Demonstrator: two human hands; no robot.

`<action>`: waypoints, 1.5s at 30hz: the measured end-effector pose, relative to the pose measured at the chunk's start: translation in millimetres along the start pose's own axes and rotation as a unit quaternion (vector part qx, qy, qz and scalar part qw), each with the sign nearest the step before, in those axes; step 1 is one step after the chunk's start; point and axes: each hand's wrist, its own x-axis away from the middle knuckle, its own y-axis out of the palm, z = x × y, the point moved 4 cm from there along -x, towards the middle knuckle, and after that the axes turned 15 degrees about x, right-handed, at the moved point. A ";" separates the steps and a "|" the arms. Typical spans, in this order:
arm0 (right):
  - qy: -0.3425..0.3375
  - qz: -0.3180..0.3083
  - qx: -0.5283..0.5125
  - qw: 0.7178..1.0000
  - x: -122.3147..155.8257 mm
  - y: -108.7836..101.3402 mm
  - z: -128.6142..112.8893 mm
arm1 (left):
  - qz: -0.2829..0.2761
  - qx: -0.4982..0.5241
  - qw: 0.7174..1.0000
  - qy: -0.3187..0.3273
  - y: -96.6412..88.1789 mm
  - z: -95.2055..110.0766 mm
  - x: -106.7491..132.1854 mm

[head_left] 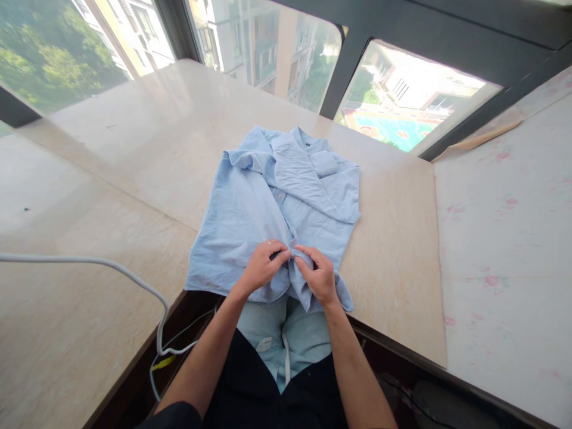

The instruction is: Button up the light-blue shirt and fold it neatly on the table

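Observation:
A light blue button-up shirt (243, 220) lies front side up before me, its collar at the far end. One sleeve (304, 179) is folded across the chest. Near the bottom of the front opening, my left hand (264, 265) pinches the shirt's edge between thumb and fingers. Right beside it, my right hand (317, 274) grips the other front edge, and the cloth bunches up under it. The fingertips of both hands almost meet there. Whatever small button or hole lies between them is hidden. The lower hem hangs over the near edge toward my lap.
The shirt rests on a beige stone-like sill (393, 250) with dark-framed windows (268, 47) behind. A white cable (111, 262) runs in from the left and drops over the edge. Flowered wallpaper (500, 250) covers the right side.

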 end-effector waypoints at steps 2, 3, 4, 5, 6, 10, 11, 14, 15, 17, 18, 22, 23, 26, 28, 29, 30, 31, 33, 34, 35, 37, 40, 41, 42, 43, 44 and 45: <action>0.007 -0.004 -0.009 1.000 -0.5 -0.5 0.6 | 0.001 0.009 1.000 -0.001 -0.2 0.3 0.0; 0.011 -0.005 -0.014 1.000 -0.6 -0.6 1.0 | 0.002 0.014 1.000 -0.001 -0.3 0.1 -0.2; 0.015 -0.005 -0.018 1.000 -0.6 -0.6 1.5 | 0.004 0.017 1.000 -0.003 -0.3 -0.3 -0.4; 0.018 -0.006 -0.021 1.000 -0.4 -0.5 2.0 | 0.007 0.020 1.000 -0.005 -0.2 -0.9 -0.6; 0.022 -0.006 -0.023 0.999 -0.2 -0.2 2.6 | 0.009 0.022 1.000 -0.007 -0.1 -1.5 -0.9; 0.027 -0.007 -0.023 0.999 0.8 0.8 5.1 | 0.025 0.024 0.999 -0.013 0.7 -2.8 -0.4; 0.027 -0.006 -0.024 0.999 1.0 0.9 5.7 | 0.032 0.027 0.999 -0.016 0.9 -3.0 0.4; 0.019 -0.003 -0.026 0.999 1.2 0.7 5.9 | 0.060 0.039 0.997 -0.018 1.6 -3.5 4.3; 0.015 -0.004 -0.025 1.000 1.1 0.7 5.5 | 0.071 0.042 0.997 -0.011 1.7 -3.3 5.7; 0.006 -0.007 -0.022 1.000 0.8 0.7 4.2 | 0.081 0.040 0.996 0.019 2.2 -2.3 8.0; 0.003 -0.008 -0.020 1.000 0.7 0.8 3.5 | 0.079 0.035 0.996 0.035 2.5 -1.8 8.6; -0.010 -0.007 -0.002 1.000 1.5 2.3 2.1 | 0.049 -0.002 0.997 0.063 2.6 -1.4 7.7; -0.013 -0.005 0.006 1.000 2.1 3.0 2.3 | 0.042 -0.008 0.997 0.061 2.0 -1.5 6.9; -0.018 0.019 0.032 0.999 4.1 3.8 3.1 | 0.026 -0.006 0.999 0.046 0.2 -0.7 4.1; -0.040 0.049 0.059 0.996 5.8 2.8 1.4 | 0.029 0.009 0.999 0.033 -1.2 0.3 2.4; -0.060 0.064 0.079 0.993 6.9 1.9 -0.5 | 0.034 0.017 0.999 0.025 -1.9 0.8 1.6; -0.083 0.077 0.102 0.988 8.0 1.2 -2.9 | 0.041 0.024 0.999 0.017 -2.6 1.2 0.8; -0.107 0.087 0.126 0.982 9.1 0.6 -5.5 | 0.046 0.031 0.998 0.008 -3.3 1.3 0.0; -0.147 0.096 0.167 0.970 10.8 -0.1 -10.1 | 0.050 0.044 0.998 -0.010 -4.3 1.2 -1.6; -0.159 0.096 0.181 0.966 11.3 -0.3 -11.8 | 0.050 0.050 0.997 -0.019 -4.9 0.8 -2.4; -0.166 0.095 0.190 0.963 11.5 -0.5 -13.1 | 0.050 0.056 0.997 -0.028 -5.6 0.4 -3.1; -0.166 0.097 0.199 0.961 11.2 -1.2 -14.2 | 0.051 0.070 0.995 -0.044 -7.1 -0.6 -4.3; -0.144 0.097 0.204 0.964 10.4 -1.9 -13.6 | 0.047 0.090 0.993 -0.062 -8.7 -1.7 -5.8; -0.138 0.096 0.202 0.965 10.2 -2.0 -13.4 | 0.044 0.095 0.992 -0.065 -8.8 -1.9 -6.2; -0.134 0.097 0.200 0.966 10.0 -2.1 -13.3 | 0.043 0.099 0.992 -0.067 -8.9 -2.0 -6.5; -0.133 0.099 0.199 0.966 9.9 -2.2 -13.3 | 0.043 0.102 0.991 -0.068 -9.0 -2.1 -6.6; -0.132 0.100 0.199 0.966 9.6 -2.3 -13.5 | 0.044 0.105 0.991 -0.070 -8.9 -2.2 -6.7; -0.132 0.101 0.201 0.966 9.3 -2.2 -13.7 | 0.045 0.106 0.991 -0.072 -8.8 -2.4 -6.7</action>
